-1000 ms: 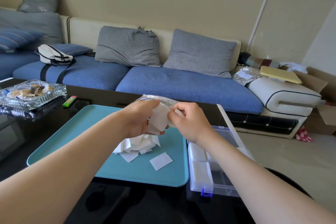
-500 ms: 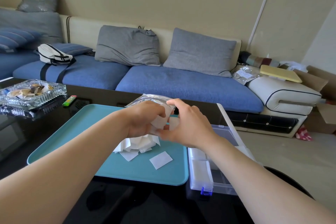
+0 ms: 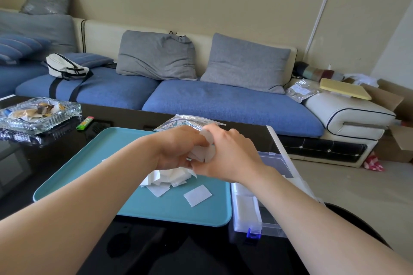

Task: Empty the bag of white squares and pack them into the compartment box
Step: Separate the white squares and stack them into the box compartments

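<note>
While both hands meet above the tray [image 3: 89,163], the head view, the only one, lists as follows.

Item: bag [image 3: 190,121], clear and crinkled, raised off the tray and gripped by the left hand [image 3: 174,152], with fingers [image 3: 190,138] curled round its near end.

Item: white squares [image 3: 204,154], a small bunch at the bag's mouth, pinched by the right hand [image 3: 232,158] with fingers bent tight on them. Count cannot be told.

Item: pile [image 3: 169,178] of squares, loose, on the tray directly under the hands. One single square [image 3: 197,195] lies flat just beside it, nearer the front edge.

Item: compartment box [image 3: 277,162], clear, lid open, on the dark surface [image 3: 134,250] hard by the tray's right edge, with its long axis running front to back. Its near compartments appear to hold white stock.

Judgement: emptying is under way and most packing is yet to come. The box lies to the right of the fingers, so the right hand is nearer for carrying squares across.
</note>
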Demonstrator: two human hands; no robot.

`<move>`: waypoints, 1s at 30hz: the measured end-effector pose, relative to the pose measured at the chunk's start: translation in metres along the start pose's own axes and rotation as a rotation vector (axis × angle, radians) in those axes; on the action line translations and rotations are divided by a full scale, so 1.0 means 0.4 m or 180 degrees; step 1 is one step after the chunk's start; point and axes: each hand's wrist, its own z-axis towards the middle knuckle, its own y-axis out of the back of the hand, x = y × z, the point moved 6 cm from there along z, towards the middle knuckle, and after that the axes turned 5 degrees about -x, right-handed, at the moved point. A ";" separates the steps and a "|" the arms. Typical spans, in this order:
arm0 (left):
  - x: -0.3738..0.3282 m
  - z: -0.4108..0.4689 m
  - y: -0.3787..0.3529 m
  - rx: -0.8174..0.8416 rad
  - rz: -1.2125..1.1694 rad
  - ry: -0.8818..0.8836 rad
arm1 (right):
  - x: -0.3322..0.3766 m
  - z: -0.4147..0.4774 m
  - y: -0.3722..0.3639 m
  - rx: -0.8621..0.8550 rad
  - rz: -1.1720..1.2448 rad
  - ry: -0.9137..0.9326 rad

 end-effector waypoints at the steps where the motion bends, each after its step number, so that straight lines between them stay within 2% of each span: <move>1: -0.001 -0.002 -0.001 0.0009 -0.0005 0.0000 | 0.000 -0.001 0.000 0.0017 0.0001 0.0002; 14: 0.000 -0.002 -0.012 0.0148 0.0040 0.0123 | 0.002 -0.002 0.006 0.0052 -0.0064 -0.0035; 21: -0.002 -0.009 -0.012 0.0268 -0.0368 0.0113 | -0.019 0.002 0.003 0.0081 0.0092 -0.0209; 26: -0.011 -0.009 -0.005 0.0225 -0.0746 0.0076 | -0.034 0.002 0.021 -0.0156 0.0420 -0.0269; 30: -0.016 -0.012 -0.009 0.0256 -0.0743 0.0016 | -0.032 -0.002 0.023 -0.0164 0.0421 -0.0251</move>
